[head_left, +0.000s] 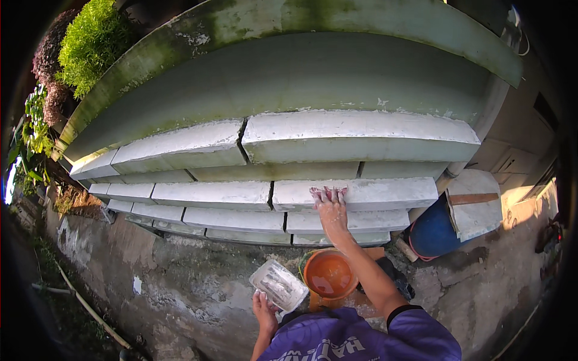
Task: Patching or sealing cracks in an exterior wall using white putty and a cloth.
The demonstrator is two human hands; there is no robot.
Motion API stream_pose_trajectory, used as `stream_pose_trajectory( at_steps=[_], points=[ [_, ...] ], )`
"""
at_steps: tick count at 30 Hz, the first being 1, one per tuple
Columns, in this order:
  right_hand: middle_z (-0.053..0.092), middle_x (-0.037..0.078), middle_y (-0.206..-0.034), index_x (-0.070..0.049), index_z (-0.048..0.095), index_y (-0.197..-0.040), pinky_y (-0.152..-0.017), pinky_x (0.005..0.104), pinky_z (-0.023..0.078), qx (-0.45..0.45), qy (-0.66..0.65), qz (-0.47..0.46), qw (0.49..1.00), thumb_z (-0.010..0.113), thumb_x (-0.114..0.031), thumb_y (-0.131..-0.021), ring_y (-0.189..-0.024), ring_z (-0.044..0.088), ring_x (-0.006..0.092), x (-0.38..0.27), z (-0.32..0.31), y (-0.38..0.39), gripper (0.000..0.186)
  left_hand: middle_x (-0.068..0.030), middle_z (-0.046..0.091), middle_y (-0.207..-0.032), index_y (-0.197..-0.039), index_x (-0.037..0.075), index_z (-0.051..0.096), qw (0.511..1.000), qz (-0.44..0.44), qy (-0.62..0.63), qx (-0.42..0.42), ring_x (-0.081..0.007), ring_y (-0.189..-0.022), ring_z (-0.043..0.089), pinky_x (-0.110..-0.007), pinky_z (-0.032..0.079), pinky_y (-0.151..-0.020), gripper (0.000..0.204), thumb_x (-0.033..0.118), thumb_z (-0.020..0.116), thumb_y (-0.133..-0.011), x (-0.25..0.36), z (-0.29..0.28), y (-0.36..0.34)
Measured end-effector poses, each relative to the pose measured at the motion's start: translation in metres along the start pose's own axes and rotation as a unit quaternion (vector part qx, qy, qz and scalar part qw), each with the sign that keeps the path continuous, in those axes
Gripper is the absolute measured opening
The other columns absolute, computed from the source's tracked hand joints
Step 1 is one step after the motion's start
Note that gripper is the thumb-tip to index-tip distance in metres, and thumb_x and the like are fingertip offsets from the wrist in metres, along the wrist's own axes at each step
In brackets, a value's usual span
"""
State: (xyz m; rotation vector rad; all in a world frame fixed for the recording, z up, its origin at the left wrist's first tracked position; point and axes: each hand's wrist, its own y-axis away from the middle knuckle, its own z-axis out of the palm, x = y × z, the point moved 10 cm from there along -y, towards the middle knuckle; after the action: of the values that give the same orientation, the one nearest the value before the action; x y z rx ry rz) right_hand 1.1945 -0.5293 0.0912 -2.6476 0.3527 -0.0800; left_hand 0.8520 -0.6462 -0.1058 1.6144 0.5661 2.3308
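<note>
Right of centre in the frame, a white-topped block (391, 191) is touched by the right hand (331, 210), whose bent fingers are spread over a small reddish piece (318, 193); whether that piece is gripped cannot be told. At lower centre, a smeared white tray (278, 286) is gripped at its lower edge by the left hand (265, 310). Beside it, liquid is held in an orange bucket (325, 259). At right, a blue barrel (439, 230) is partly covered by a pale sheet (475, 210); green foliage (96, 45) is seen at upper left.
</note>
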Motion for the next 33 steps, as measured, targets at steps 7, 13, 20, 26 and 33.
stream_pose_trajectory(
  at_steps=[7, 13, 20, 26, 33],
  points=[
    [0.061, 0.012, -0.129, -0.012, 0.063, -0.125, -0.106, 0.0441, 0.039, -0.108, -0.239, 0.001, 0.965, 0.053, -0.008, -0.088, -0.123, 0.054, 0.0316, 0.028, -0.026, 0.044, 0.039, 0.0039, 0.057, -0.100, -0.127, 0.014, 0.047, 0.999, 0.000, 0.031, 0.014, -0.0060, -0.071, 0.057, -0.022, 0.048, -0.053, 0.035, 0.030, 0.058, -0.098, 0.000, -0.008, -0.002],
    [0.062, 0.011, -0.128, -0.014, 0.063, -0.125, -0.107, 0.0441, 0.038, 0.021, -0.117, 0.012, 0.993, 0.052, -0.006, -0.087, -0.122, 0.055, 0.0315, 0.065, -0.017, 0.014, 0.040, 0.0049, 0.056, -0.097, -0.127, 0.015, 0.047, 1.000, -0.007, 0.007, -0.019, -0.0052, -0.072, 0.056, -0.022, 0.048, -0.055, 0.036, 0.032, 0.058, -0.097, 0.004, 0.006, -0.012],
    [0.066, 0.011, -0.121, -0.012, 0.067, -0.118, -0.106, 0.0413, 0.038, -0.075, -0.204, -0.005, 0.976, 0.053, -0.003, -0.084, -0.121, 0.056, 0.0281, 0.041, -0.038, 0.048, 0.038, 0.0051, 0.055, -0.098, -0.130, 0.015, 0.046, 1.000, 0.003, 0.028, 0.002, -0.0043, -0.070, 0.054, -0.022, 0.047, -0.054, 0.041, 0.033, 0.060, -0.096, 0.002, -0.005, -0.014],
    [0.062, 0.012, -0.127, -0.010, 0.068, -0.116, -0.107, 0.0435, 0.040, 0.000, -0.150, 0.027, 0.988, 0.051, 0.006, -0.078, -0.121, 0.055, 0.0334, 0.065, -0.018, 0.008, 0.045, 0.0034, 0.059, -0.098, -0.125, 0.015, 0.046, 1.000, -0.007, 0.003, -0.004, -0.0091, -0.069, 0.060, -0.026, 0.050, -0.055, 0.035, 0.033, 0.058, -0.097, -0.011, -0.011, -0.018],
    [0.066, 0.016, -0.116, -0.010, 0.070, -0.111, -0.093, 0.0459, 0.049, -0.139, -0.146, 0.010, 0.979, 0.050, 0.003, -0.082, -0.111, 0.060, 0.0353, 0.038, -0.041, 0.022, 0.038, 0.0051, 0.056, -0.095, -0.131, 0.013, 0.045, 0.999, -0.005, 0.026, 0.018, -0.0035, -0.068, 0.054, -0.021, 0.048, -0.054, 0.039, 0.031, 0.058, -0.098, 0.003, -0.015, -0.009]
  ],
)
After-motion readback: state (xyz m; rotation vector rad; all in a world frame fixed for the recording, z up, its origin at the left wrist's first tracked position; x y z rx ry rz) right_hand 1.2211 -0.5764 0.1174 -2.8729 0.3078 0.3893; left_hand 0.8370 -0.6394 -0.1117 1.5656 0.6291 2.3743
